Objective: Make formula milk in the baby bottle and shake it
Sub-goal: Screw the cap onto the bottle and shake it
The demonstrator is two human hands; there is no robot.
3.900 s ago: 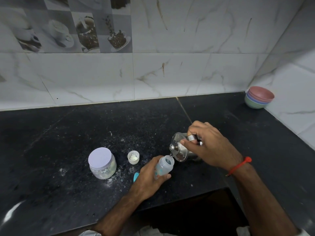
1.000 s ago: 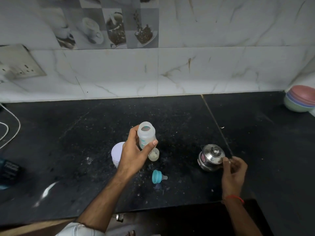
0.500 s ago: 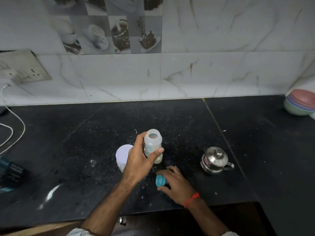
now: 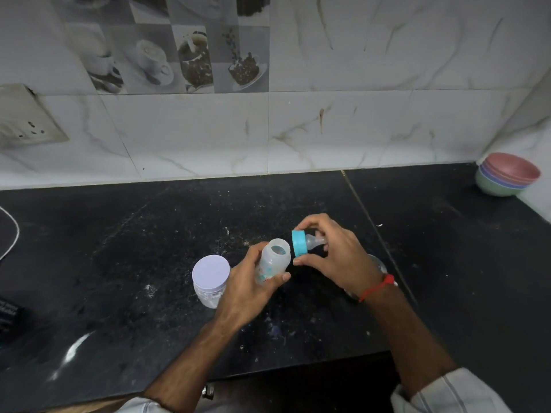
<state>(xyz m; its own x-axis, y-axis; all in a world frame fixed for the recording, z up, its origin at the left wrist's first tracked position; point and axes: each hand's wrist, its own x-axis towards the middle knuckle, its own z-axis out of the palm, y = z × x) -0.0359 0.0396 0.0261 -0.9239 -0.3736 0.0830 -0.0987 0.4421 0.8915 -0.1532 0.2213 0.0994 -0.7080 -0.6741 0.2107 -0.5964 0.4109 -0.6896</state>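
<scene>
My left hand [image 4: 247, 290] grips a clear baby bottle [image 4: 274, 262] above the black counter, its open mouth tilted up and to the right. My right hand [image 4: 334, 257] holds the teal screw ring with the clear teat [image 4: 301, 247] sideways, just right of the bottle's mouth and apart from it. A formula jar [image 4: 210, 278] with a white lid stands on the counter left of my left hand. The steel kettle [image 4: 377, 263] is mostly hidden behind my right wrist.
Stacked coloured bowls [image 4: 507, 174] sit in the far right corner by the tiled wall. A wall socket [image 4: 26, 120] and a white cable [image 4: 12, 236] are at the left. Spilled powder speckles the counter [image 4: 119, 248]. The counter's front edge runs below my forearms.
My right hand let go of the kettle, picked the teal teat ring off the counter and lifted it beside the bottle's mouth. The left hand kept hold of the bottle.
</scene>
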